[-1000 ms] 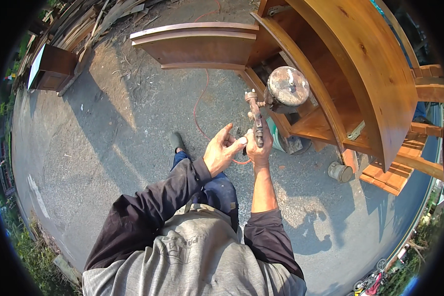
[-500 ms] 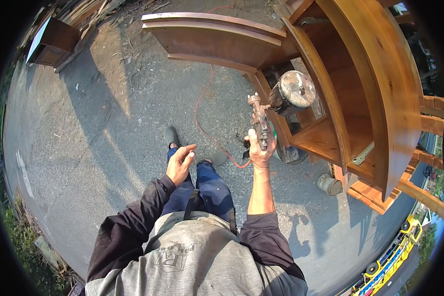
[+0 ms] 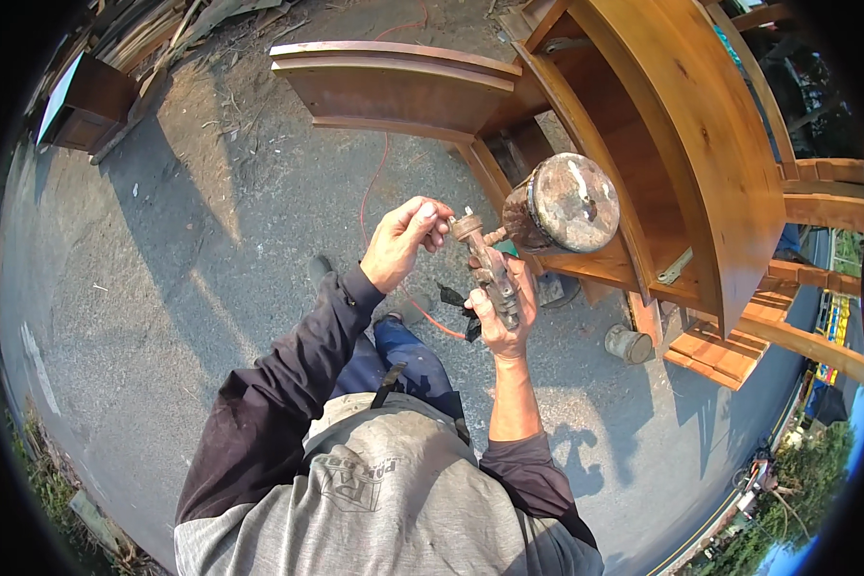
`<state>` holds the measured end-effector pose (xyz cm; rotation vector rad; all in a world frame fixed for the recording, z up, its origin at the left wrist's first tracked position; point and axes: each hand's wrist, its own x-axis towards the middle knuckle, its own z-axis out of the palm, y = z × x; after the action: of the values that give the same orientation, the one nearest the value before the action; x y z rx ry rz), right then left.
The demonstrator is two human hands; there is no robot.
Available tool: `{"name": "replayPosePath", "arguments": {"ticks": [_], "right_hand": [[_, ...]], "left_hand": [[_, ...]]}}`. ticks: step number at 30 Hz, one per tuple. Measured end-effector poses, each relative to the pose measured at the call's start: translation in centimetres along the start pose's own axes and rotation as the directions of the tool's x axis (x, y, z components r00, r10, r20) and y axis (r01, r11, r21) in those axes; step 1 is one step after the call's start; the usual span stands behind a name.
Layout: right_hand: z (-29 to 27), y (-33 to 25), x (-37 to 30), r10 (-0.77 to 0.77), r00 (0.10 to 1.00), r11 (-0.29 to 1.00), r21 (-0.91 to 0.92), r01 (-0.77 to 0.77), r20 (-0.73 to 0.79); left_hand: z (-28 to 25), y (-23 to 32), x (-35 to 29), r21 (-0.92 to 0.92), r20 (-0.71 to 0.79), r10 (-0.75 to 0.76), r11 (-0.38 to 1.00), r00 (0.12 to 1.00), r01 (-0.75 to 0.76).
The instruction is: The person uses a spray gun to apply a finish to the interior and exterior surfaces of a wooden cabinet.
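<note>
My right hand point(image 3: 504, 312) is wrapped around the handle of a paint-crusted spray gun point(image 3: 492, 274). A round paint cup point(image 3: 574, 204) with a stained, spattered lid is joined to the gun's side. Beside the gun's nozzle point(image 3: 467, 227) is my left hand point(image 3: 408, 240), its fingers curled and the thumb pressed against them. Whatever its fingertips pinch, if anything, is too small to make out. A red hose point(image 3: 367, 197) runs over the ground and up toward the gun, passing behind my left hand.
Right of the gun stands a large varnished wooden cabinet point(image 3: 686, 125) with open compartments, a curved panel point(image 3: 394, 91) reaching left from it. A small can point(image 3: 628, 344) sits on the pavement near wooden slats point(image 3: 720, 350). A dark box-like cabinet point(image 3: 86, 101) stands far left by stacked boards point(image 3: 149, 34).
My left hand has risen from in front of my legs to the nozzle, its fingers closing. The spray gun has tilted, with its cup now nearer. The view has shifted slightly.
</note>
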<state>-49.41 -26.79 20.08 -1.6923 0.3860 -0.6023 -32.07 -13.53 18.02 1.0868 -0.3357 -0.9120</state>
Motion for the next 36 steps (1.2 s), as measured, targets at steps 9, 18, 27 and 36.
{"name": "replayPosePath", "arguments": {"ticks": [9, 18, 27, 36], "right_hand": [[0.4, -2.1, 0.7, -0.196, 0.973, 0.970, -0.121, 0.211, 0.121], [-1.4, -4.2, 0.5, -0.337, 0.890, 0.921, -0.088, 0.379, 0.306], [-1.7, -4.5, -1.6, -0.317, 0.854, 0.935, -0.017, 0.355, 0.413], [0.4, -5.5, -2.8, -0.325, 0.849, 0.945, 0.113, 0.306, 0.416]], "left_hand": [[0.3, 4.7, -1.3, 0.207, -0.012, 0.052, 0.977, 0.999, -0.049], [-0.2, 10.0, -1.2, 0.726, 0.416, -0.023, 0.610, 0.909, -0.317], [-5.1, 6.0, -5.4, 0.822, 0.554, 0.039, 0.129, 0.832, -0.554], [-3.2, 10.9, -7.0, 0.819, 0.574, -0.019, 0.011, 0.818, -0.574]]}}
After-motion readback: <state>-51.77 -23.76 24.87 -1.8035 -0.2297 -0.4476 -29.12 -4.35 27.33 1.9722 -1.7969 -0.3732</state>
